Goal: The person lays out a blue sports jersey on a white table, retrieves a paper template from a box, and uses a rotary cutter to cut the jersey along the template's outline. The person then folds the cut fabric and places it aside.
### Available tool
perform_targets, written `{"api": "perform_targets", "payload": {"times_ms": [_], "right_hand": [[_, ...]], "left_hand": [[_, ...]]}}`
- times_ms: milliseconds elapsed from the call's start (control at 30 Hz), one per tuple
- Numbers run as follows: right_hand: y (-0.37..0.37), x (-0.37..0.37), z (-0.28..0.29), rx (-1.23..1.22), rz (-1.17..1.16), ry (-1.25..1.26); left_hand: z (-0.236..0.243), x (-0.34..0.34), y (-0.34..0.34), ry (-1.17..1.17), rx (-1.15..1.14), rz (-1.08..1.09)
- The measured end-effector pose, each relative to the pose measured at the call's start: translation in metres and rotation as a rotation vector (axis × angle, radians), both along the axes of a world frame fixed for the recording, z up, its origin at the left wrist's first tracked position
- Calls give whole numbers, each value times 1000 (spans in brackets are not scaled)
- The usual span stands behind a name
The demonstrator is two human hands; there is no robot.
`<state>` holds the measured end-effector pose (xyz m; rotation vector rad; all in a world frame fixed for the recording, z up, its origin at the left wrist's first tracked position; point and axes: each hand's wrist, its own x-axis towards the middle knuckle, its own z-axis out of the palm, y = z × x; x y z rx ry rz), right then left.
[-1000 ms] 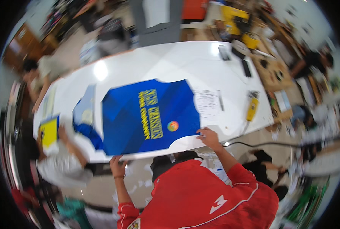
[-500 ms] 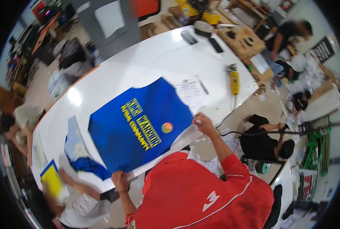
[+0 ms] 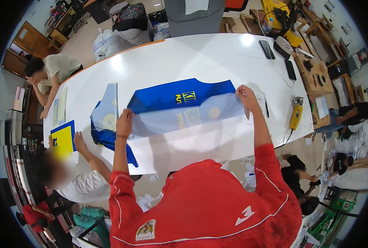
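A blue jersey panel (image 3: 163, 97) with yellow lettering lies on the white table (image 3: 225, 53). Its near part is turned up and over, so the pale reverse side (image 3: 163, 124) shows with the print faint through it. My left hand (image 3: 125, 120) pinches the left end of the turned edge. At the other end, my right hand (image 3: 246, 96) is closed on the fabric's right corner. Part of the lettering is hidden under the fold. A printed paper sheet (image 3: 260, 101) lies partly behind my right hand.
Left of me are more blue and pale fabric pieces (image 3: 105, 120) and a blue-bordered yellow panel (image 3: 64, 138) under a co-worker's hands. A yellow corded power tool (image 3: 296, 118) lies at the right, phones (image 3: 267, 49) behind it. Another person (image 3: 54, 72) leans on the far left edge.
The panel lay flat with its print up; now its near side is lifted and folded away from me. Both hands have moved farther over the table, and my view has turned.
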<state>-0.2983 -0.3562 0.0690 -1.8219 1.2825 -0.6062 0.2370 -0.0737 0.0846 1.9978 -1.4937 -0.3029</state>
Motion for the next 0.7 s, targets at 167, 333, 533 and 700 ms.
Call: {"api": "perform_targets", "payload": {"times_ms": [167, 333, 533, 700], "right_hand": [[-52, 22, -42, 41, -72, 103], [-42, 30, -52, 5, -78, 204], [-44, 25, -44, 12, -151, 62], [-48, 27, -44, -127, -206, 85]], "left_hand": [[-23, 35, -66, -62, 296, -3], [-40, 61, -68, -40, 441, -21], [-45, 69, -76, 29, 269, -11], [-43, 61, -98, -18, 79, 33]]}}
